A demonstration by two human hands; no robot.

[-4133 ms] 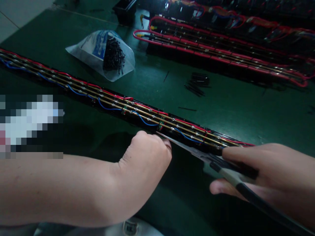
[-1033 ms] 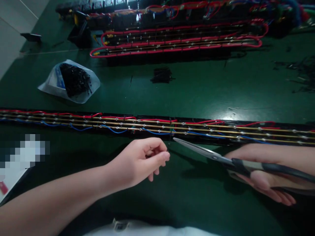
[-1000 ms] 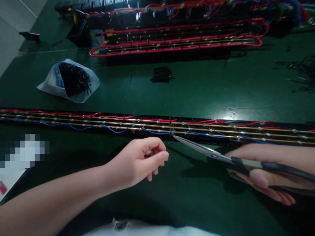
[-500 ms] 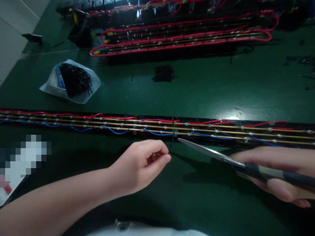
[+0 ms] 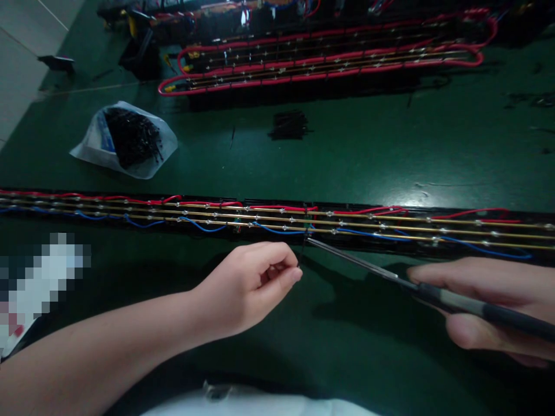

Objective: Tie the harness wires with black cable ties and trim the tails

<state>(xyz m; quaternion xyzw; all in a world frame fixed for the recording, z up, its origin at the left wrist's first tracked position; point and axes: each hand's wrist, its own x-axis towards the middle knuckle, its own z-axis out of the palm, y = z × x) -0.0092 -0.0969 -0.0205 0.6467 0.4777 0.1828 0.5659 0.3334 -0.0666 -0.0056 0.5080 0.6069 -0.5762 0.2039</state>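
A long black strip (image 5: 208,226) with brass rods and red and blue wires lies across the green table. My left hand (image 5: 255,289) is just in front of it, thumb and forefinger pinched on the tail of a thin black cable tie (image 5: 302,254) that runs up to the strip. In my right hand (image 5: 494,306) is a pair of scissors (image 5: 368,266), the dark handles gripped. Their tips meet the cable tie at the strip's near edge, and the blades look nearly closed.
Behind the strip lie an open plastic bag (image 5: 162,153) of black cable ties and a loose pile of ties (image 5: 288,125). Farther back is a rod assembly (image 5: 277,72) ringed by thick red cable, beside a black container (image 5: 141,58). A blurred white object (image 5: 52,283) lies at left.
The scissors have moved slightly left, and their blades have come together at the cable tie. My left hand keeps its pinch, almost unmoved.
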